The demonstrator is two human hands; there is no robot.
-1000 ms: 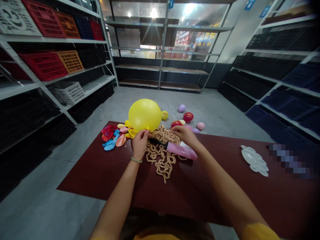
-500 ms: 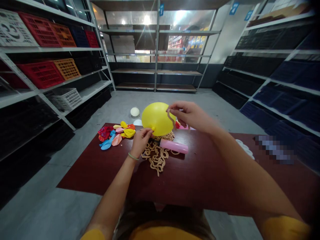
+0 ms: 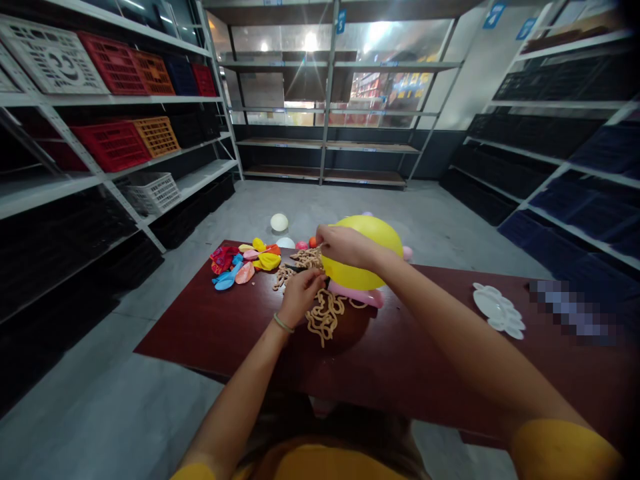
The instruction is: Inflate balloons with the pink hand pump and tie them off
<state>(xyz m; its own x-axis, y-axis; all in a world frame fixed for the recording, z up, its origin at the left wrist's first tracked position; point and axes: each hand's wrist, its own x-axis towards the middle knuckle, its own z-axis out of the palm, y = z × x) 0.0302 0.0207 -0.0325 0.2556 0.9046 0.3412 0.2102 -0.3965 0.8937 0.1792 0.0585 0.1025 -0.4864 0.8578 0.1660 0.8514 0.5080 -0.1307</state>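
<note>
Holding a big, rounded, inflated yellow balloon (image 3: 370,261) over the dark reddish-brown table (image 3: 430,373), the person in yellow sleeves has both bare hands at its near-left side. Take a clock centred on the left hand (image 3: 301,295), twelve straight ahead of the person: the balloon sits at two o'clock. The left thumb and fingertips are together, pinched at the balloon's end. The right hand (image 3: 347,245), at about one o'clock, lies across the balloon with its fingers curled; from here I can't tell what they grip.

Tan, cord-like soft strands (image 3: 324,321) loop across the tabletop, some at twelve, some near five. A pink tube-shaped pump (image 3: 374,298) lies at three, partly under the balloon. Limp balloons in red, blue, yellow and peach (image 3: 244,272) lie at ten. Farther out at three rests a white scalloped palette (image 3: 499,309); a pale round balloon (image 3: 279,223) shows at eleven, beyond the table.
</note>
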